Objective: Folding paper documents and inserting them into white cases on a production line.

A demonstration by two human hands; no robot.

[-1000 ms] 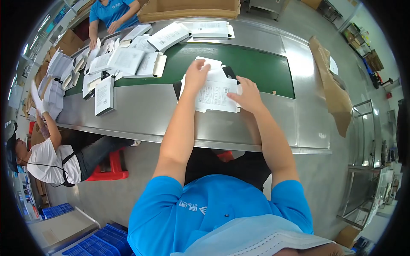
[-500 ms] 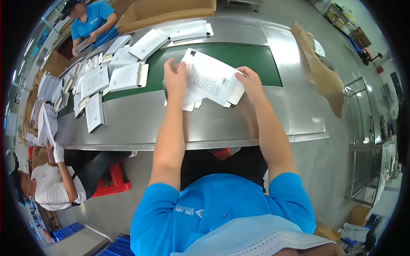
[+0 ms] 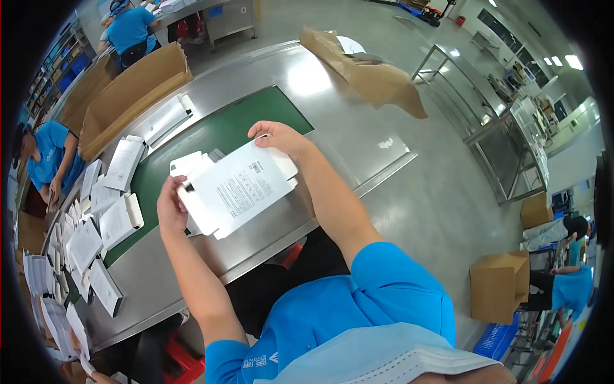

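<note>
A flat white carton blank point(image 3: 238, 187) with printed text is held above the steel table's near edge. My left hand point(image 3: 170, 206) grips its left flap, and my right hand point(image 3: 279, 137) grips its upper right corner. Under the blank, more white carton pieces point(image 3: 188, 164) lie on the green belt point(image 3: 220, 137). Both forearms reach in from below over my blue shirt.
Folded white cartons point(image 3: 120, 221) lie along the steel table point(image 3: 358, 137) to the left, where a seated person in blue point(image 3: 45, 163) works. Large brown cardboard boxes point(image 3: 128, 96) stand at the far side, brown paper point(image 3: 377, 80) at the right, another box point(image 3: 502, 285) on the floor.
My view has swung to the right and tilted. Both hands have lifted the white blank off the belt and turned it, printed side up, nearer to me.
</note>
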